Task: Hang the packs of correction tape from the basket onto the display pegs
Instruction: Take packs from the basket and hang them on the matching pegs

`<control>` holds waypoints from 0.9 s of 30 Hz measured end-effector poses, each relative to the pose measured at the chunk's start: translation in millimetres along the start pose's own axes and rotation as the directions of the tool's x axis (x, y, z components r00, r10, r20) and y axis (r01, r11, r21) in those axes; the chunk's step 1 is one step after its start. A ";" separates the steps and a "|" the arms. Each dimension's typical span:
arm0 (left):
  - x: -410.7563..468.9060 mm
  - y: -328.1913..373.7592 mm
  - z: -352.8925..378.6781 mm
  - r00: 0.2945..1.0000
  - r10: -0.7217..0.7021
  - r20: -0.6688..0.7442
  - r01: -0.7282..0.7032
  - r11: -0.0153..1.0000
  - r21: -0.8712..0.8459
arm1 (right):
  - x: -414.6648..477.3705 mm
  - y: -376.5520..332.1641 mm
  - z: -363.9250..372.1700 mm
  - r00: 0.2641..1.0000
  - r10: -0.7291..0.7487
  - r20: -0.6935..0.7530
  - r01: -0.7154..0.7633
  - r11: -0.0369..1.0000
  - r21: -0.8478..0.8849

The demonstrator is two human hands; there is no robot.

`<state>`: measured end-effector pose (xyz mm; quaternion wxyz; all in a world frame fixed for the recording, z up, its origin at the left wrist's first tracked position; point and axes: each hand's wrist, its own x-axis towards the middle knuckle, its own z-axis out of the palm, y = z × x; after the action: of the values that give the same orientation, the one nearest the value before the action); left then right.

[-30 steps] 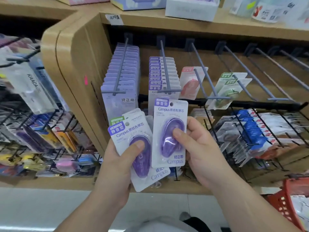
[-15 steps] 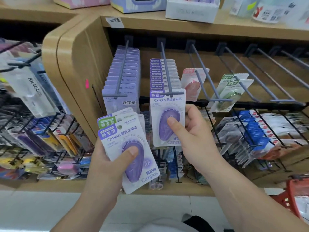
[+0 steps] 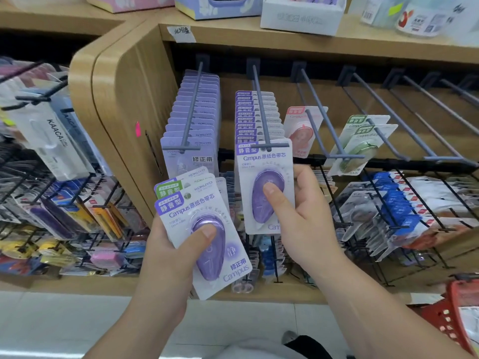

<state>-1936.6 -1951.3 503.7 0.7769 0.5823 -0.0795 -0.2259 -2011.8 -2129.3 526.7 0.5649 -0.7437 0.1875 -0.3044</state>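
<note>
While the basket (image 3: 440, 318) holds packs (image 3: 470, 323), the right hand (image 3: 305, 218) grips one

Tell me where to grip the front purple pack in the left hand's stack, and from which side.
Pinch the front purple pack along its bare right card edge, beside the blister, coming from the right. The left hand wraps the stack's left side with its thumb on the blister, and the top header should probably stay free for the peg.
</note>
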 end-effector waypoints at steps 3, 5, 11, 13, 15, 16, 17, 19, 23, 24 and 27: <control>-0.8 -0.2 2.1 1.000 -0.015 0.005 0.015 1.000 -0.013 | 5.2 2.5 2.4 1.000 0.022 0.005 -0.022 0.999 -0.050; -1.8 0.1 4.2 1.000 -0.023 0.019 0.024 1.000 -0.016 | 13.0 5.9 3.9 0.998 0.053 0.019 -0.051 0.994 -0.095; -7.1 2.4 6.0 0.999 -0.031 0.043 0.031 0.999 -0.014 | 28.5 15.7 5.3 0.994 0.103 0.030 -0.097 0.979 -0.178; -8.5 3.2 6.3 0.998 -0.039 0.053 0.040 0.999 -0.012 | 31.7 21.2 6.6 0.990 0.138 0.018 -0.132 0.973 -0.189; -9.8 3.5 7.7 0.996 -0.043 0.072 0.044 0.999 -0.009 | 34.4 22.9 6.7 0.987 0.158 0.023 -0.150 0.967 -0.205; -10.6 3.9 8.7 0.996 -0.044 0.079 0.044 0.999 -0.007 | 35.4 22.7 6.0 0.985 0.172 0.027 -0.162 0.963 -0.216; -11.2 4.5 9.7 0.995 -0.046 0.087 0.047 0.999 -0.011 | 36.1 24.4 4.8 0.982 0.185 0.032 -0.173 0.958 -0.227; -12.7 5.2 12.3 0.992 -0.060 0.108 0.064 0.998 -0.026 | 33.1 26.3 0.4 0.982 0.190 0.020 -0.177 0.942 -0.286; -14.1 1.9 19.1 0.984 -0.101 0.145 0.109 0.993 -0.046 | 7.6 8.0 -16.2 0.993 0.090 -0.073 -0.107 0.952 -0.286; -14.3 0.8 22.2 0.982 -0.109 0.154 0.117 0.992 -0.042 | -1.5 -1.4 -21.3 0.995 0.098 -0.022 -0.101 0.971 -0.216; -15.0 -1.3 37.7 0.977 -0.104 0.187 0.110 0.994 -0.020 | -23.9 -24.9 -33.0 0.951 0.138 0.276 -0.125 0.990 -0.067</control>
<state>-1964.8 -1977.7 516.2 0.7615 0.5504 -0.1168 -0.3218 -2053.1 -2131.1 550.5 0.5863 -0.7787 0.1623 -0.1533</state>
